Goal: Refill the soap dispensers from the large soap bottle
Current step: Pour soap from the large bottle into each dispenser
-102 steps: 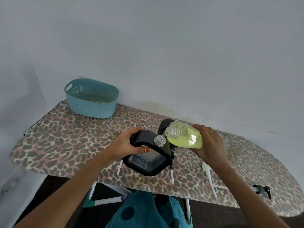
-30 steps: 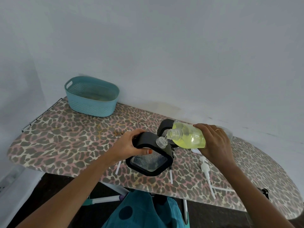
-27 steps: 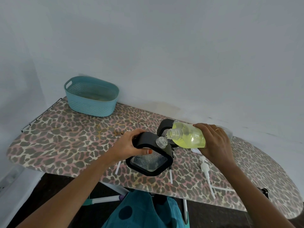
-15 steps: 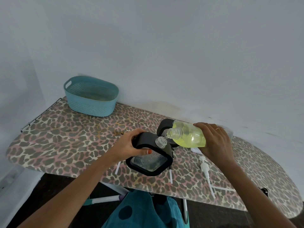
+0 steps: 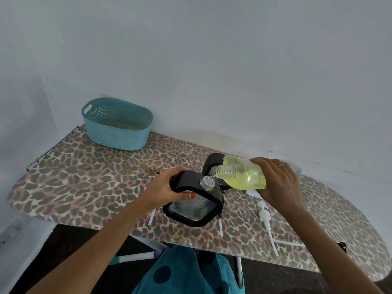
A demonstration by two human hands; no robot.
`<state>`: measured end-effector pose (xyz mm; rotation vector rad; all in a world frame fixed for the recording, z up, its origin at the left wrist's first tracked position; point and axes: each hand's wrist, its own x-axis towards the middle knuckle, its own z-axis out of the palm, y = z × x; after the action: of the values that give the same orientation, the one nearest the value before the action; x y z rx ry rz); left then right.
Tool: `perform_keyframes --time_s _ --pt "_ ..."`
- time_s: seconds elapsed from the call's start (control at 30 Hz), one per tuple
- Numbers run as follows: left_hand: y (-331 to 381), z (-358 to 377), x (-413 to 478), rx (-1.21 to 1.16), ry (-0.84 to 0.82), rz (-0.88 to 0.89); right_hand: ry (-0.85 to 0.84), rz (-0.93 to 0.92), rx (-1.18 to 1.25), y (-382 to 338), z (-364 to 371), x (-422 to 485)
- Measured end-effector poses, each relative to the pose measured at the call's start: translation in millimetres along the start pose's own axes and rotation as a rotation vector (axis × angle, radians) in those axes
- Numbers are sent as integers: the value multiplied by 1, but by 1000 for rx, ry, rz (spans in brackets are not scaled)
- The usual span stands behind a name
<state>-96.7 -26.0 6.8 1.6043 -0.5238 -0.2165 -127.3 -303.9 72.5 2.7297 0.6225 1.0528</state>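
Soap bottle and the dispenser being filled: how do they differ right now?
The soap bottle holds yellow-green liquid; the dispenser is black-framed and looks colourless inside. The right hand tips the soap bottle near level; the left hand holds the dispenser neck up. Both are uncapped, mouths nearly touching.

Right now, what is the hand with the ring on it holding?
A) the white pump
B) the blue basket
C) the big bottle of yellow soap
C: the right hand grips the large soap bottle, tipped with its open neck at the mouth of the soap dispenser; the teal basket and the white pump sit untouched on the ironing board.
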Motion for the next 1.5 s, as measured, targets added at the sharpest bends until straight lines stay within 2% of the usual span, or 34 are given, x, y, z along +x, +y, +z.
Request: perform_keyframes --time_s 0.77,1.5 --pt "-2 1 1 -11 13 5 -20 5 -8 5 3 0" --pt "-4 5 2 -24 20 -14 41 -16 -3 4 -5 2"
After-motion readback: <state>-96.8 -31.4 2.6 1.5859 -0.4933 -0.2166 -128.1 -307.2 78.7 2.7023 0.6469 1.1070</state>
